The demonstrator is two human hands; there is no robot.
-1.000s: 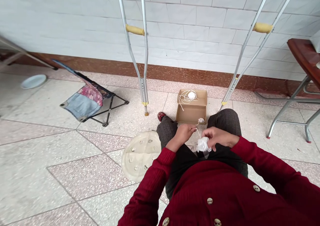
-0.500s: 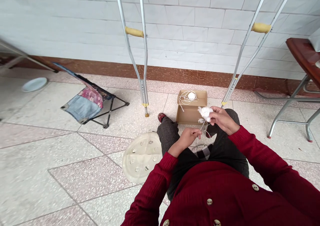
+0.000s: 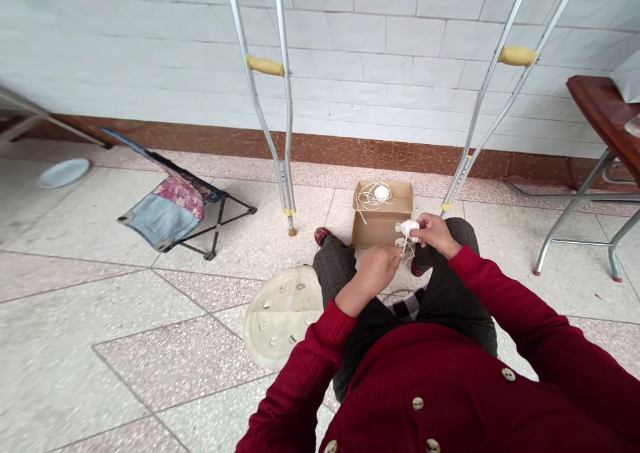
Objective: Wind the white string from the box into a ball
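One small white wad of cord (image 3: 407,227) is pinched between the thumb and fingers of the right hand (image 3: 436,234), held just above the knees, and that grip is plainly closed on it. Thin strands of white cord (image 3: 407,247) hang from the wad toward the left hand (image 3: 375,273), whose grip is closed too, fingers curled inward, though what they hold is hidden behind the knuckles. A second pale lump (image 3: 401,243) shows just below the wad, too small to make out.

As far as the pictures show, the wad has taken shape, yet plenty of cord lies unworked: a ball of white cord (image 3: 381,193) and loose loops (image 3: 367,196) rest in an open cardboard box (image 3: 375,234) on the terrazzo floor (image 3: 125,373), just past the knees.

The person wears a red buttoned cardigan (image 3: 415,386) and dark trousers (image 3: 335,273). Beside the left knee lies a round pale plastic lid (image 3: 280,316) set with small studs; farther out are a low folding seat (image 3: 165,219) and a white plate (image 3: 63,173). Two aluminium crutches (image 3: 260,106) stand against the tiled wall (image 3: 375,53) — a red-brown tabletop (image 3: 595,99) juts in at the right.
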